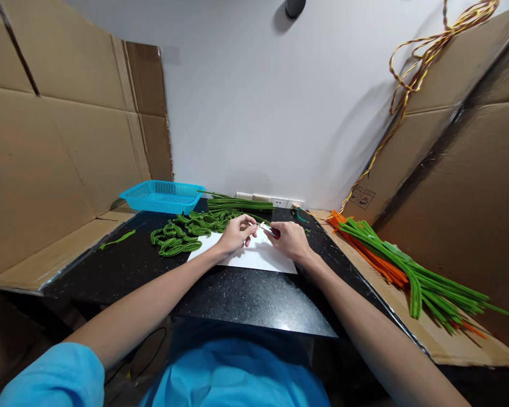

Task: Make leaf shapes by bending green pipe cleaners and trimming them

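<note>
Centrally, both hands meet over a white sheet point(254, 258) laid on the black, speckled bench point(254, 297). The right hand point(292, 237) is closed around a small red-handled metal tool point(275, 232), its tip directed toward the left hand point(236, 234). The left fingertips are drawn together in a pinch near that tip; whatever lies between them is too small to identify, and a firm grip cannot be confirmed. This facing arrangement presumably lets one hand steady a fine part while the other works the handles. The pale sheet probably serves as a contrasting ground, making small pieces easier to see than on the dark surface.

Coiled green stems point(180, 240) lie to the left, partly bordering the sheet. Straight green stems point(241, 205) form a bundle behind the hands, with a blue basket point(152, 204) at the rear left. Green strips point(432, 277) and orange strips point(377, 263) rest on cardboard point(462, 350) at the right, outside the working area. The coils and the rear bundle appear to limit lateral and forward room; a wall socket point(279, 202) and twisted cable point(375, 155) stand beyond.
</note>
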